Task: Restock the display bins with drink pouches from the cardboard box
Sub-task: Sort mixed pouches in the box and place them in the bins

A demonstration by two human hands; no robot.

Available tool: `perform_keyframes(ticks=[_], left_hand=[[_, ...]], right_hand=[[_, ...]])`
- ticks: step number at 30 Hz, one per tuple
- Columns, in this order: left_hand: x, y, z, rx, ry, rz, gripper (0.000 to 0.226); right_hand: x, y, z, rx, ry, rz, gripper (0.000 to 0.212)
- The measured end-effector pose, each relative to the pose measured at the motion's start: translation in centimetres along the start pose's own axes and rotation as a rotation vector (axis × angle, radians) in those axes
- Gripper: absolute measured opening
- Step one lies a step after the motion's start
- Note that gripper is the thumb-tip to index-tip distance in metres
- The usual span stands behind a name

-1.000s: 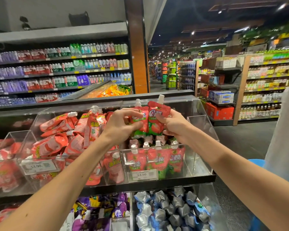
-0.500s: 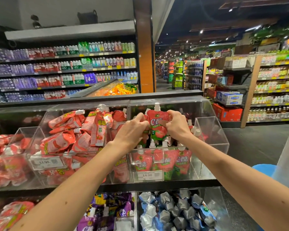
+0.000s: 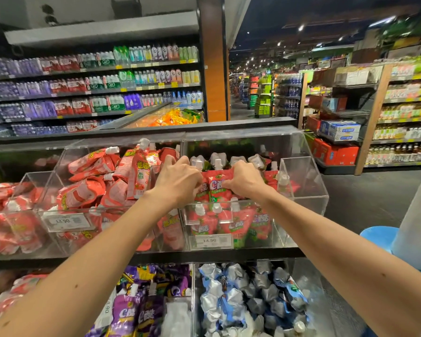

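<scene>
Gripping from both sides, your left hand [image 3: 178,181] and right hand [image 3: 246,180] have their fingers curled over the edges of the red drink pouches [image 3: 216,187] held between them. You have them upright, white spouts on top and printed faces toward you. That looks chosen so they drop in matching the front row [image 3: 229,222], which stands label-out behind the price tag [image 3: 210,240].

They sit low inside the clear bin [image 3: 301,177], right-hand one on the upper tier, just behind that front row and ahead of a back row [image 3: 219,159] whose silver sides show. My guess is you are squeezing them together to wedge them into the gap so they stay standing.

How many you hold I cannot tell; your knuckles cover the edges, and your fingertips are hidden behind the packs. The neighbouring bin [image 3: 58,166] to the left holds similar red packs in a loose heap. Below are purple pouches [image 3: 134,310] and silver-blue pouches [image 3: 248,300].

You have no cardboard box in view, so remaining stock cannot be judged. A blue object [image 3: 374,237] and a pale blurred column [image 3: 416,227] at the right edge are cut off and too smeared to identify.
</scene>
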State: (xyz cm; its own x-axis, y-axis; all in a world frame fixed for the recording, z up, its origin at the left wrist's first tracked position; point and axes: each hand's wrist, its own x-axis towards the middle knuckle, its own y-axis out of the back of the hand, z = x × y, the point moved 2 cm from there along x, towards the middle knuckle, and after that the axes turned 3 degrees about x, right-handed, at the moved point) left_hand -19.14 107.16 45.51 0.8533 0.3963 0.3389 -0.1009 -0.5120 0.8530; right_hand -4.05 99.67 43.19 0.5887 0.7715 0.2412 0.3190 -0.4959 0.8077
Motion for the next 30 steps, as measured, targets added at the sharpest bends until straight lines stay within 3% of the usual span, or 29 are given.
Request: perform_keyframes(ticks=[5,9,13,15,18,21,27,30], left_hand=[[-1.2,0.1,-0.3,-0.25,0.047,0.049,0.024],[-2.7,0.8,0.1,-0.528,0.123,0.203,0.02],[-5.5,2.0,2.2,-0.903,0.148,0.455,0.011],[-7.8,1.8,5.5,-1.128,0.111,0.489,0.013],[-12.1,-0.3,14.4,-1.415,-0.035,0.31,0.014],[-16.7,-2.6,25.6,-1.574,-0.175,-0.011,0.004],[-25.5,-1.2,47.3,-1.563,-0.551,-0.515,0.022],[-28.1,0.8,57.0,-1.452,-0.676,-0.685,0.007]], right_hand=[[-0.4,0.5,-0.1,-0.06,0.092,0.008,0.024],[-2.7,1.6,0.1,-0.036,0.109,0.046,0.023],[-10.3,2.5,1.3,0.153,0.149,0.33,0.021],[-17.2,2.0,2.8,0.265,0.149,0.501,0.016],[-28.9,-0.7,7.6,0.279,-0.049,0.647,0.013],[-40.0,-3.6,13.6,0.372,-0.443,0.595,0.011],[-58.4,-1.0,23.6,0.361,-0.962,0.645,0.006],[-65.3,1.0,29.2,0.386,-1.152,0.658,0.006]])
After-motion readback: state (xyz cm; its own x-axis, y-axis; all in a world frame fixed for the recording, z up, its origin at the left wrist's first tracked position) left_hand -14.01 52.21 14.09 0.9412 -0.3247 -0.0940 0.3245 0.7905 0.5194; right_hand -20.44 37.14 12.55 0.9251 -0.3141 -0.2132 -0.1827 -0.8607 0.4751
